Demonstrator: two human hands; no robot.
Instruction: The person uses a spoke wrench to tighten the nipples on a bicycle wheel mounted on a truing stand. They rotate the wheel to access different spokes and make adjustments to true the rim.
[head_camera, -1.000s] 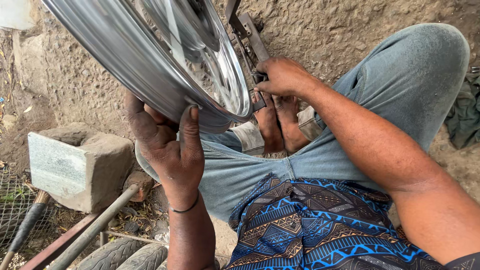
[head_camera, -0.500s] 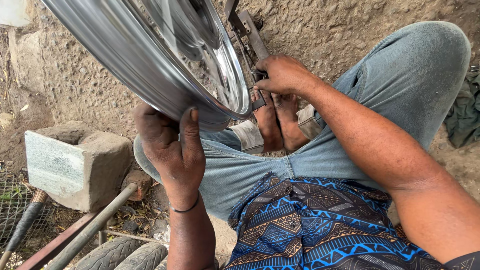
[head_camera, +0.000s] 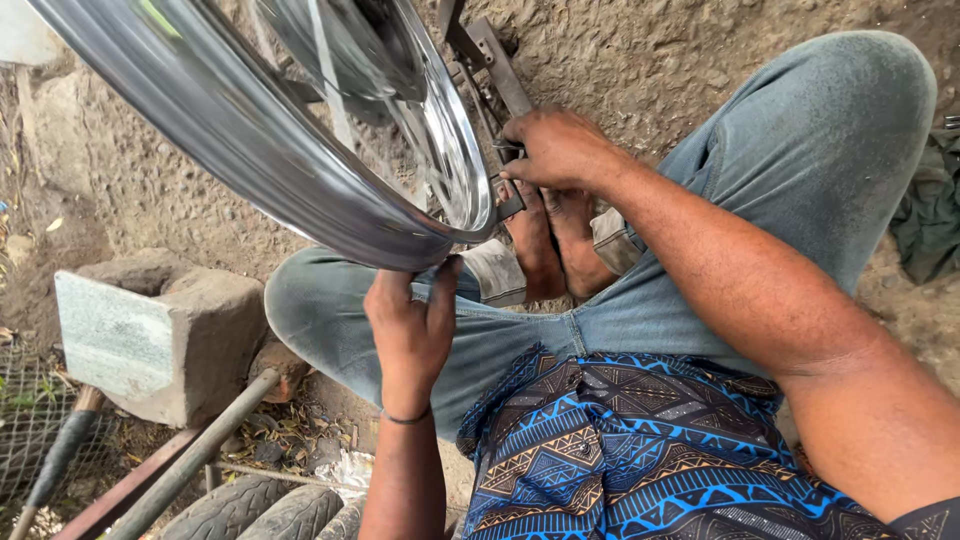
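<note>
Rough brown dirt ground (head_camera: 650, 50) lay under a seated person in grey jeans and a blue patterned shirt. Over the lap stood a large shiny chrome wheel rim (head_camera: 260, 140), hiding much of the dark metal stand (head_camera: 495, 60) behind it. A pale stone block (head_camera: 150, 335) sat near the left knee, with black tyres (head_camera: 250, 510) and rusty rods (head_camera: 190, 455) below. The left hand (head_camera: 410, 330) gripped the rim's lower edge; the right hand (head_camera: 555, 150) closed on what seemed a small tool.
</note>
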